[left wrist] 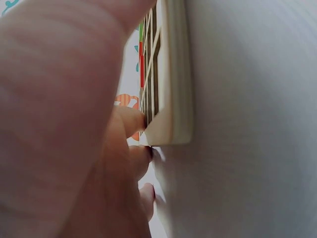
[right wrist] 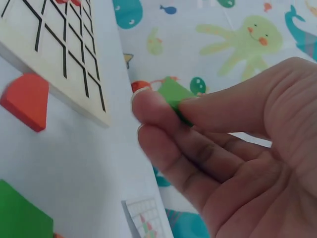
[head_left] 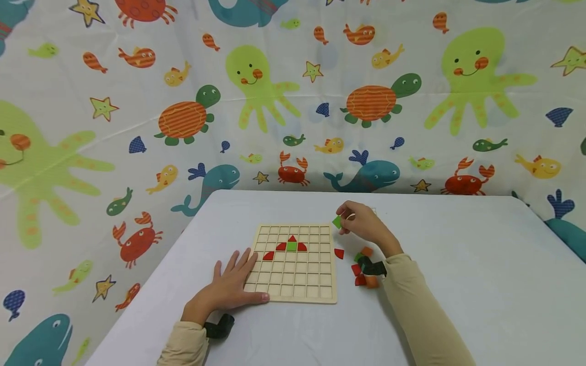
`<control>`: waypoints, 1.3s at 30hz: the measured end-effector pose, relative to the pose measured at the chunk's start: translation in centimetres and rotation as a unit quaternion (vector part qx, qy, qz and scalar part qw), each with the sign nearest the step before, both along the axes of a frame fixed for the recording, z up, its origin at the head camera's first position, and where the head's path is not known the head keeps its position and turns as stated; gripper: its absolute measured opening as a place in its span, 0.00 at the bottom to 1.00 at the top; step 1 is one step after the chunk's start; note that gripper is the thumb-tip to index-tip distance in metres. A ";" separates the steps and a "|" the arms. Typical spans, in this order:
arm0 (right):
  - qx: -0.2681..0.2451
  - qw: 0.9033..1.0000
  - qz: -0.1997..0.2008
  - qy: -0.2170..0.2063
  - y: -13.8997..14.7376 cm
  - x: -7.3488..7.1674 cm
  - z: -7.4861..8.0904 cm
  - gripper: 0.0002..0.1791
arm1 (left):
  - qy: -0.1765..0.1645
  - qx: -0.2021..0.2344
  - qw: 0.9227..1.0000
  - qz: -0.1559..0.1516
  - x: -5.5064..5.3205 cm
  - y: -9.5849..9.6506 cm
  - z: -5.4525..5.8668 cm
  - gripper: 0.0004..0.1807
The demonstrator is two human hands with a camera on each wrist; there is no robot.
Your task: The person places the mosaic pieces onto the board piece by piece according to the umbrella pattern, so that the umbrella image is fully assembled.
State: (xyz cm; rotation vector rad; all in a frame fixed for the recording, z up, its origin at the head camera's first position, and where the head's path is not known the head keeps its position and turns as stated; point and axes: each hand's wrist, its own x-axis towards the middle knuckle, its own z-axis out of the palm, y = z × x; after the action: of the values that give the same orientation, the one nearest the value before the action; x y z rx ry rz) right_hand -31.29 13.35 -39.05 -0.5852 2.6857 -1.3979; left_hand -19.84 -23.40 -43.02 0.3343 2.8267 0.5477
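Note:
My left hand (head_left: 229,290) rests with fingers spread on the left edge of a wooden grid board (head_left: 297,282), the thumb along its near edge. In the left wrist view, fingertips touch the board's corner (left wrist: 166,124). My right hand (head_left: 363,223) pinches a green block (right wrist: 173,94) between thumb and fingers, just off the board's far right corner. On the board, a green square (head_left: 291,246) has a red triangle (head_left: 292,238) above it and red curved pieces (head_left: 302,247) on either side. Another red curved piece (head_left: 268,255) sits lower left.
A loose red curved piece (head_left: 339,253) lies just off the board's right edge. Several red, green and orange blocks (head_left: 372,282) are heaped under the right wrist, partly hidden by its strap. A printed card (right wrist: 146,218) lies beyond the right hand. A patterned curtain (head_left: 274,101) hangs behind the white table (head_left: 480,284).

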 end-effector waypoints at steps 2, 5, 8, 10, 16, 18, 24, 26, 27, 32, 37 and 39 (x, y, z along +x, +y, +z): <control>-0.013 1.000 0.000 0.010 -0.3 0.0 -0.1 0.12 | -0.001 0.003 1.000 -0.001 0.0 0.0 0.1 0.67; -0.030 0.999 -0.004 0.014 -0.8 0.1 0.0 0.14 | 0.000 0.003 1.000 -0.004 0.0 0.0 0.2 0.67; -0.042 0.999 -0.003 0.017 -1.2 0.1 -0.1 0.14 | -0.001 0.002 1.000 -0.004 0.0 0.0 0.1 0.67; -0.051 0.999 -0.001 0.021 -1.3 0.1 -0.2 0.13 | 0.000 0.000 1.000 -0.003 -0.1 0.0 0.0 0.67; -0.086 0.996 0.004 0.032 -2.0 0.3 -0.2 0.12 | 0.003 -0.006 1.000 -0.002 -0.3 0.0 -0.1 0.68; -0.091 0.995 0.011 0.039 -2.4 0.4 -0.2 0.12 | 0.002 -0.008 1.000 0.000 -0.3 0.1 -0.1 0.68; -0.078 0.995 0.036 0.050 -4.0 1.0 0.2 0.13 | 0.003 -0.008 1.000 0.001 -0.1 0.2 0.1 0.67; -0.075 0.995 0.041 0.047 -4.4 1.2 0.2 0.13 | 0.002 -0.007 1.000 0.001 0.0 0.3 0.2 0.67; -0.073 0.995 0.041 0.045 -4.5 1.2 0.2 0.14 | 0.001 -0.008 1.000 0.001 0.0 0.3 0.2 0.67; -0.077 0.996 0.038 0.038 -5.2 1.5 0.1 0.14 | -0.001 -0.008 1.000 0.001 -0.1 0.2 0.1 0.67; -0.082 0.995 0.055 0.033 -6.2 2.0 -0.1 0.11 | 0.000 -0.011 1.000 0.001 -0.2 0.0 -0.2 0.68; -0.085 0.993 0.071 0.032 -6.7 2.1 -0.2 0.10 | 0.000 -0.015 1.000 0.003 -0.3 0.0 -0.3 0.68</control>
State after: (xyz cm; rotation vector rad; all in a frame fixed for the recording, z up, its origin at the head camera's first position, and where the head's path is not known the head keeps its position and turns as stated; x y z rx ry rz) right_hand -29.15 6.65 -39.27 -0.8298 2.5298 -1.6025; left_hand -20.10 -23.39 -43.29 0.3214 2.8340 0.5072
